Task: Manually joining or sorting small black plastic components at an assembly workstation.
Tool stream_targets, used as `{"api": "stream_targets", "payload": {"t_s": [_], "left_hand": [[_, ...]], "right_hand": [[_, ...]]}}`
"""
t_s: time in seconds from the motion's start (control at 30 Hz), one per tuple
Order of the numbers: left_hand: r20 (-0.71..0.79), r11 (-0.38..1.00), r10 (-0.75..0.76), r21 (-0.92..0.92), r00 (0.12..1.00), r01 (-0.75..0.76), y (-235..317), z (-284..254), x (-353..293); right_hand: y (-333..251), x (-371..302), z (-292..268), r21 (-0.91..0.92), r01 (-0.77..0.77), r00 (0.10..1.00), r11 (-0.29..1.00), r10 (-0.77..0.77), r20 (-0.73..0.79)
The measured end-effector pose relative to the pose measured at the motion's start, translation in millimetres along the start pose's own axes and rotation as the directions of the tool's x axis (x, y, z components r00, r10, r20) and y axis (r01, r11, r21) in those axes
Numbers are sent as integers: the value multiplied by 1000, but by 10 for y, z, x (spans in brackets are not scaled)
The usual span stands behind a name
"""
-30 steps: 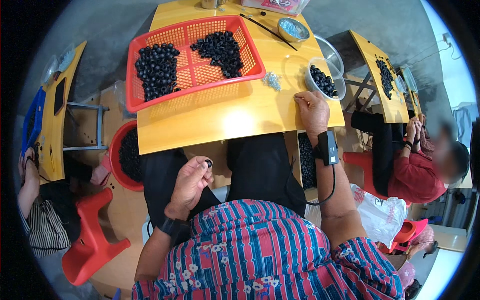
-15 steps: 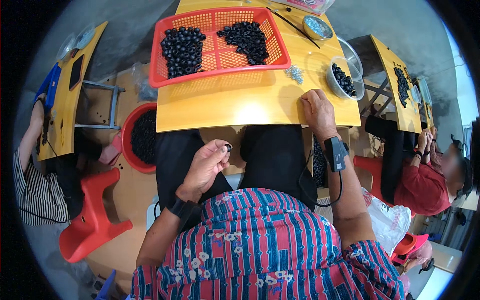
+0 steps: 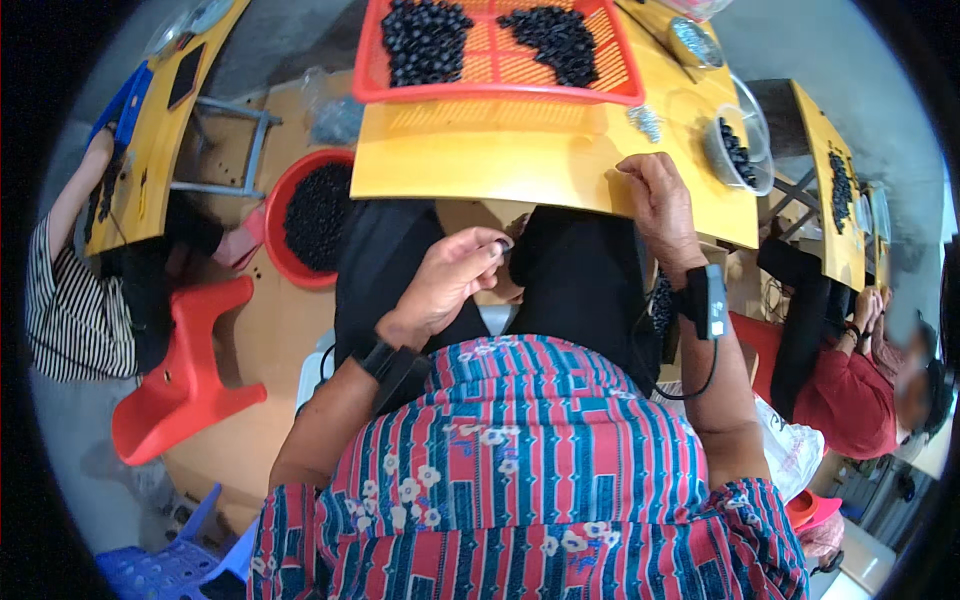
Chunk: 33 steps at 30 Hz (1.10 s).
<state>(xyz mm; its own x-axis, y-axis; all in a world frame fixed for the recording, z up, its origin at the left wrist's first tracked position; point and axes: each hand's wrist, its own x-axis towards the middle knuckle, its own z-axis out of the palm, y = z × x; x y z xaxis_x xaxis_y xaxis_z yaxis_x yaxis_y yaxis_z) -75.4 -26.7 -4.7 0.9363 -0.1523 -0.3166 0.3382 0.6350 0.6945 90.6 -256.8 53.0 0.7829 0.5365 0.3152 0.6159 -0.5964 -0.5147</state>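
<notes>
Over my lap, my left hand [image 3: 455, 278] is closed in a pinch, with a small black plastic piece [image 3: 504, 244] at the tips of thumb and forefinger. My right hand [image 3: 660, 205] rests at the front edge of the yellow table [image 3: 460, 160], its fingers curled in; whether they hold something is hidden. Just beyond it lies a small heap of tiny clear-bluish pieces [image 3: 645, 123]. To its right stands a clear plastic bowl [image 3: 748, 180] with black pieces in it. A red mesh basket [image 3: 500, 95] holds two heaps of black pieces.
A metal bowl [image 3: 695, 43] of shiny bits and a thin black rod [image 3: 655, 38] lie at the far right. On the floor at left are a red tub [image 3: 275, 215] of black pieces and a red chair [image 3: 190, 370]. People sit at tables on both sides.
The view has tilted, so the table and basket appear higher and farther right. My right hand sits slightly more to the left relative to the small heap. My left hand keeps its pinch.
</notes>
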Motion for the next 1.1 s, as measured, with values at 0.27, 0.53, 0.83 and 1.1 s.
{"api": "stream_targets", "payload": {"t_s": [0.27, 0.53, 0.83, 1.1], "left_hand": [[-32, 993, 21, 113, 999, -17, -26, -17, -22], [-11, 985, 63, 162, 998, -60, 30, 35, -51], [16, 940, 125, 317, 992, -124, 27, 30, -43], [18, 933, 147, 330, 989, -145, 61, 51, -52]], "right_hand": [[-691, -147, 318, 671, -447, 830, 591, -7, 558], [-713, -166, 463, 715, -547, 768, 436, -79, 636], [-717, -132, 501, 704, -601, 736, 379, -79, 672], [-702, -177, 590, 670, -690, 698, 274, 6, 716]]}}
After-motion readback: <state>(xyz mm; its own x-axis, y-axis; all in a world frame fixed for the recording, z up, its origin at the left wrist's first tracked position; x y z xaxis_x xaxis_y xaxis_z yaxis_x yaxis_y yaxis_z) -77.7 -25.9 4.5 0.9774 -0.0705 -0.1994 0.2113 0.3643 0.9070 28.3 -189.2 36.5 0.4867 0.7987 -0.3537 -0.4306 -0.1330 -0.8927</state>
